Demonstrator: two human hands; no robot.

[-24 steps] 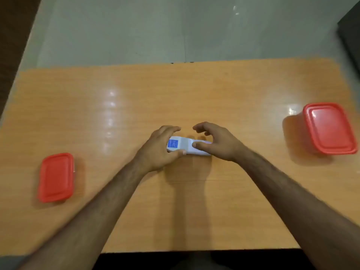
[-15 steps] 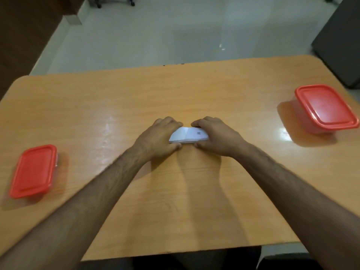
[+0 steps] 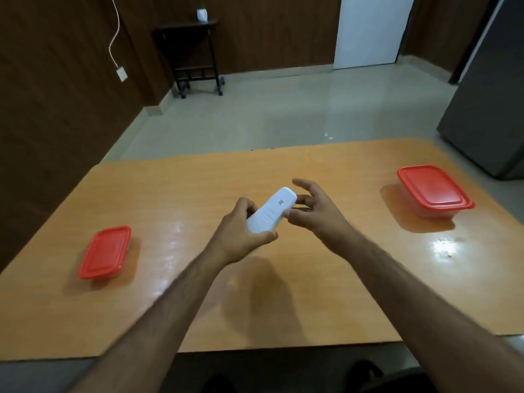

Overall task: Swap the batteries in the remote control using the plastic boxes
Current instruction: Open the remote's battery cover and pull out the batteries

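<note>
Dim room — glare, soft blur

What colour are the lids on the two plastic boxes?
Red, both the left lid and the right lid, clear in the head view.

You can't read the small label on the remote control [image 3: 271, 213]; its lower end is buried in your left hand [image 3: 243, 236]. Your right hand [image 3: 314, 212] is motion-blurred. Both forearms run off the bottom edge, and the grey cabinet [image 3: 490, 109] is cut by the right edge.
</note>
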